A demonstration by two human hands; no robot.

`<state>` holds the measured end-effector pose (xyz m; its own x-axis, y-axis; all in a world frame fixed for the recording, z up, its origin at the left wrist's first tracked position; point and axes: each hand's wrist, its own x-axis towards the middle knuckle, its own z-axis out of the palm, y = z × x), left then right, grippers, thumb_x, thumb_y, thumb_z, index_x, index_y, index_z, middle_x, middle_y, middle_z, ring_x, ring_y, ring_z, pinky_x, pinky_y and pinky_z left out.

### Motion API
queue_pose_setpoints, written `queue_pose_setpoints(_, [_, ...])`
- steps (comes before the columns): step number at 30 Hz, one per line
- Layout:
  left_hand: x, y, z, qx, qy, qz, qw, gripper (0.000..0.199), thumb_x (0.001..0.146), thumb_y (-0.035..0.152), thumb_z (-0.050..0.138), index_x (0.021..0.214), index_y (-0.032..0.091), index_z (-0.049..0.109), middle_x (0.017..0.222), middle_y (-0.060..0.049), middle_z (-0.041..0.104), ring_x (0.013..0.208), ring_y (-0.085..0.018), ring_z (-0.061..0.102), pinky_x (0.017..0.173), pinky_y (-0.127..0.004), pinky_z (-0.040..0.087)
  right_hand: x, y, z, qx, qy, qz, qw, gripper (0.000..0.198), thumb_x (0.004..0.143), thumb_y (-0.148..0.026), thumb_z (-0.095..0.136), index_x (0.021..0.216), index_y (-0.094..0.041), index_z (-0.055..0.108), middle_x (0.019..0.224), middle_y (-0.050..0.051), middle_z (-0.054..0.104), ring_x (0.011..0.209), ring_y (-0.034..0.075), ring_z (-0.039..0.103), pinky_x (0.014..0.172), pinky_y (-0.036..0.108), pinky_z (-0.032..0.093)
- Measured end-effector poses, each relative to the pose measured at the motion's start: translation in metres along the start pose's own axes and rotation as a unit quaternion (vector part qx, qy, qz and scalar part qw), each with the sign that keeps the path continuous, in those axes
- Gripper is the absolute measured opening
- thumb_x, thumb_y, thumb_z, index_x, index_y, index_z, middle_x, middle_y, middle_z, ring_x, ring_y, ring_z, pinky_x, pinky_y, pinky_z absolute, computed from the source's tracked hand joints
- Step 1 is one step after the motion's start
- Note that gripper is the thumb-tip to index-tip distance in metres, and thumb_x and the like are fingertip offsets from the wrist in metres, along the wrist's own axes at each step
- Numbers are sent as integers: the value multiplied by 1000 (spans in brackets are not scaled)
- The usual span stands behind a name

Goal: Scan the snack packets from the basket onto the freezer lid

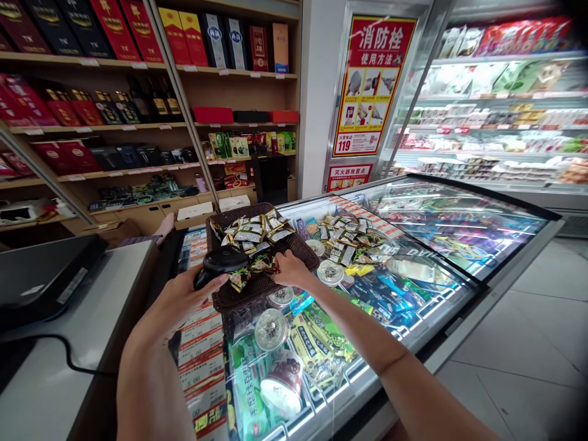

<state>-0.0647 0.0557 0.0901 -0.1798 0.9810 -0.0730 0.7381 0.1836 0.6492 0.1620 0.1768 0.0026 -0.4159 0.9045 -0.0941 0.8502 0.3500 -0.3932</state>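
Note:
My left hand [186, 297] is wrapped round a black handheld barcode scanner [225, 260], its head over the left side of a brown wicker basket [255, 294]. Small foil snack packets [250, 229], white, gold and dark green, fill much of the basket. Inside its right half, my right hand [290, 269] has its fingers curled on a snack packet [261, 263]; the fingertips are partly hidden. The basket stands on the glass top of a chest freezer [390, 380]. More such packets [346, 236] lie in a loose heap right of the basket.
Under the freezer glass are bagged ice creams and round tubs [271, 329]. Price labels [197, 349] line its left edge. A counter [101, 331] with a black device [50, 275] and cable stands left. Shelves of boxes [105, 30] rise behind; a lit refrigerated display [496, 110] stands right.

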Motion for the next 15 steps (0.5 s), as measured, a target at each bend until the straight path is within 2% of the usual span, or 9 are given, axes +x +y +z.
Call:
queue_pose_setpoints(5, [1, 5, 5, -122, 13, 2, 992, 60, 67, 75, 73, 86, 19, 65, 67, 0, 60, 58, -16, 51, 51, -25, 35, 1, 2, 2, -8, 1, -50, 999, 47, 92, -29, 48, 138, -31, 51, 120, 11, 64, 110, 29, 66, 86, 39, 52])
queue_pose_setpoints(7, [0, 10, 6, -180, 18, 8, 983, 63, 66, 77, 72, 87, 19, 64, 73, -1, 63, 60, -15, 52, 53, -25, 38, 1, 0, 4, -25, -1, -46, 999, 43, 93, -27, 44, 134, -31, 57, 121, 11, 66, 113, 29, 66, 87, 40, 52])
queue_pose_setpoints(10, [-3, 15, 8, -233, 1, 5, 972, 64, 66, 78, 73, 90, 20, 63, 73, -1, 63, 60, -14, 51, 50, -24, 38, 2, -2, 6, -34, 19, -21, 999, 36, 90, -29, 49, 123, -23, 62, 120, 14, 67, 115, 32, 65, 89, 42, 52])
queue_pose_setpoints(15, [-5, 24, 13, -260, -48, 7, 964, 61, 67, 75, 75, 89, 19, 62, 81, -4, 65, 60, -13, 51, 46, -23, 35, 2, -1, 3, -4, 9, -1, 1000, 40, 84, -47, 64, 113, -18, 61, 119, 15, 68, 112, 32, 66, 90, 40, 52])
